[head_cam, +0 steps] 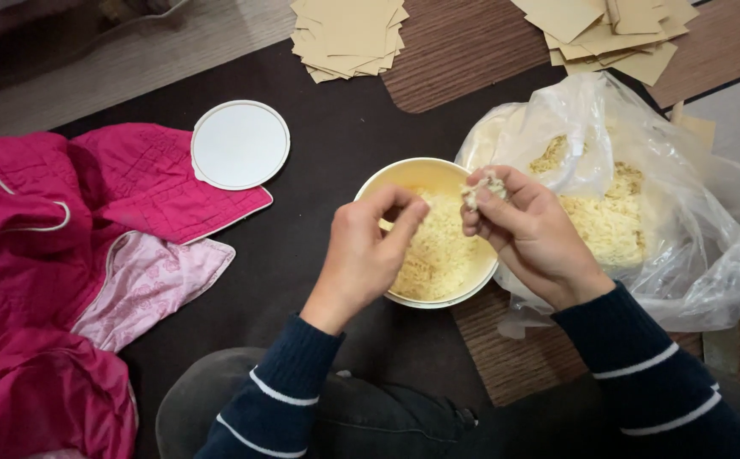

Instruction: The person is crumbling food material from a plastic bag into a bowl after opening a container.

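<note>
- L hand [370,246] is held over the round cream bowl [404,177], above its near-left part; fingers curled, tips bunched w/ thumb; what's pinched, if anything, can't be told
- R hand [527,234] is held over bowl's right rim; a small clump of pale shreds [482,189] is pinched betw. thumb & fingertips; other fingers are folded in
- bowl is set on dark mat [327,144], in front of the knees; it is filled w/ yellowish shredded stuff [439,255]
- clear plastic bag [693,229] is laid just right of bowl, touching it; more of the same shreds are seen inside
- white round lid [240,144] is laid flat, well left of bowl, its edge on a pink quilted cloth [64,255]
- two stacks of tan paper squares [348,34] are placed at top, apart from bowl
</note>
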